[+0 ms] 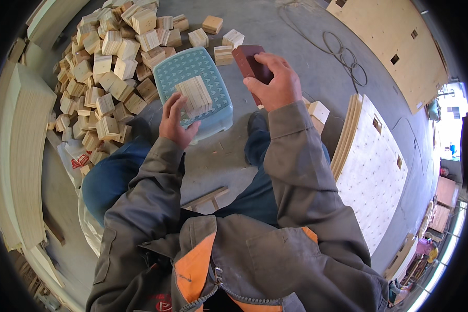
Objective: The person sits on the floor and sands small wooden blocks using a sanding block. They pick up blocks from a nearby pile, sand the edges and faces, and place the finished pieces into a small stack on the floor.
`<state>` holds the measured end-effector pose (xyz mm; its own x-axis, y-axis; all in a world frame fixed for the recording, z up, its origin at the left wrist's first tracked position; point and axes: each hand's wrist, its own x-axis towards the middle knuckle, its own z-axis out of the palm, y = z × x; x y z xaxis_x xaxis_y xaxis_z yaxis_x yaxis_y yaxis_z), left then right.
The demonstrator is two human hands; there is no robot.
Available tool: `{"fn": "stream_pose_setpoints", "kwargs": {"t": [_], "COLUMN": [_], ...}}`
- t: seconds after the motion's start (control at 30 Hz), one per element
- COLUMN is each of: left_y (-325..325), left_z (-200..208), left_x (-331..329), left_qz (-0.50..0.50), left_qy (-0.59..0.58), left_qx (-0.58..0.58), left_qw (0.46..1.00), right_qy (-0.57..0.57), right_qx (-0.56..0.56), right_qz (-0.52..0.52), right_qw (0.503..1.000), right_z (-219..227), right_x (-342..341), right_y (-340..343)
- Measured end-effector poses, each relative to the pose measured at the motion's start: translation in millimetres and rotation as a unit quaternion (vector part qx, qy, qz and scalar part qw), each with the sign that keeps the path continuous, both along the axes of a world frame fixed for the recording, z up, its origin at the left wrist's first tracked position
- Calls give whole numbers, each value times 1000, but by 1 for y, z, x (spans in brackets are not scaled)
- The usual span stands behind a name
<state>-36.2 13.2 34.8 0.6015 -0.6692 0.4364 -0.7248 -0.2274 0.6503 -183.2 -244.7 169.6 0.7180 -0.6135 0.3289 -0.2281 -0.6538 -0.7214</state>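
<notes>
On the light blue plastic stool (164,69) between my knees lies a plywood block (197,96), its layered edge strips facing up. My left hand (177,122) grips it at the near left side, fingers bent over its edge and thumb toward the near corner. My right hand (280,80) is raised to the right of the stool, closed around a dark red sanding block (248,65) that is tilted upright. The sanding block is apart from the plywood block. My right palm hides part of its far face.
A big heap of plywood blocks (109,67) rises left of the stool, with a few loose blocks (212,24) beyond it. Stacked plywood sheets (372,161) stand to the right. A hose (343,54) coils on the concrete floor. Tall plywood boards (28,119) line the left.
</notes>
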Motion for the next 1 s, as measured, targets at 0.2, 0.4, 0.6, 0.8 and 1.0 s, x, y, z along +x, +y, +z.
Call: {"fn": "stream_pose_setpoints", "kwargs": {"t": [0.2,0.4,0.6,0.8,1.0], "left_y": [12,30,42,40,22], "left_z": [14,48,31,-8,7], "left_x": [21,41,46,36,29], "left_qz": [92,72,58,52,71], "left_qy": [78,221,197,182,225], "left_qx": [-28,13,46,80,105], "left_qw": [992,973,978,979,966], "right_qy": [59,89,97,115,160], "right_qx": [13,1,-10,4,-10], "right_qz": [23,39,65,73,72], "right_qw": [998,995,993,991,984], "right_z": [-8,-13,-20,-21,-33], "right_x": [12,20,26,26,23], "right_y": [3,11,16,20,14]}}
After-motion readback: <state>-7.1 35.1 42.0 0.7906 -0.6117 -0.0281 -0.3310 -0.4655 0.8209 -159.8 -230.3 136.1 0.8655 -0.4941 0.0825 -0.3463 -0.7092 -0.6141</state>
